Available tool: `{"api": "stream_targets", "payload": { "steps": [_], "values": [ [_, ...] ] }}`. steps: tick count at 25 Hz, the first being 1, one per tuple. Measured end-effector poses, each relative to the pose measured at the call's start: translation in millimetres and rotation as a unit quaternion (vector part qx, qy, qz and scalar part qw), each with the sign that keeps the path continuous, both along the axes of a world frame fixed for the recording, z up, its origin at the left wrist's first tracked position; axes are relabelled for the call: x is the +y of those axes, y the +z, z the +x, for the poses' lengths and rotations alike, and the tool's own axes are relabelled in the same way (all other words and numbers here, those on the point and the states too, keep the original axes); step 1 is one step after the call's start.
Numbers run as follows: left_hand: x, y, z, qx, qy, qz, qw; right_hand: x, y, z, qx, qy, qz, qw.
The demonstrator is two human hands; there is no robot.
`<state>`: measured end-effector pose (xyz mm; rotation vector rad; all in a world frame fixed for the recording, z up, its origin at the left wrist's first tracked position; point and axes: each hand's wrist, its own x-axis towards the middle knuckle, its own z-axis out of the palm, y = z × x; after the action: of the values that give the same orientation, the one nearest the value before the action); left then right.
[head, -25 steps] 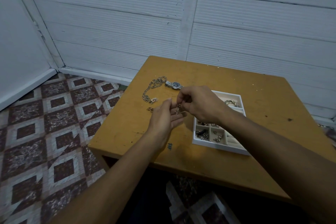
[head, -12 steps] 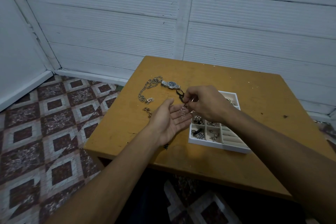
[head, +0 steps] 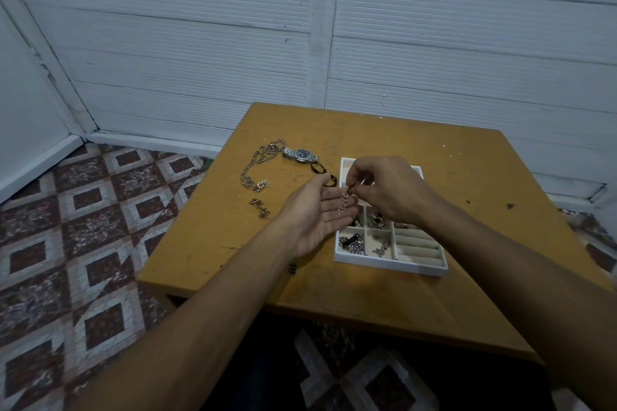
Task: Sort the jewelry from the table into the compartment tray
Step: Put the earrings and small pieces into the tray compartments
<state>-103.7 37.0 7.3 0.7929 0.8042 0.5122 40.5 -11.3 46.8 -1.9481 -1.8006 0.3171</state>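
My left hand [head: 315,215] lies palm up with straight fingers just left of the white compartment tray [head: 390,264]. A thin silver chain [head: 344,202] hangs down onto its fingers. My right hand [head: 389,188] pinches the chain's top end above the tray's left side. Several small pieces lie in the tray's near compartments. On the table [head: 450,183] to the left lie a long silver chain [head: 257,165], a wristwatch [head: 300,154], a black cord piece [head: 320,170] and a small gold-coloured chain [head: 260,207].
The table stands close to a white panelled wall [head: 434,43]. Patterned floor tiles [head: 83,227] spread to the left. The table's near edge [head: 300,304] lies just below my forearms.
My right hand has lifted the thin chain's end higher and moved right, over the tray. My left palm has opened flatter beneath it, and both hands have drifted right.
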Motion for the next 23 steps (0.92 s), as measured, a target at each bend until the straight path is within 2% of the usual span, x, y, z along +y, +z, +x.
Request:
{"api": "stream_targets", "payload": {
  "steps": [23],
  "values": [
    [-20,13,37,0.071,-0.052,0.063,0.994,-28,-8,35,-0.019,-0.035,0.003,0.999]
  ]
}}
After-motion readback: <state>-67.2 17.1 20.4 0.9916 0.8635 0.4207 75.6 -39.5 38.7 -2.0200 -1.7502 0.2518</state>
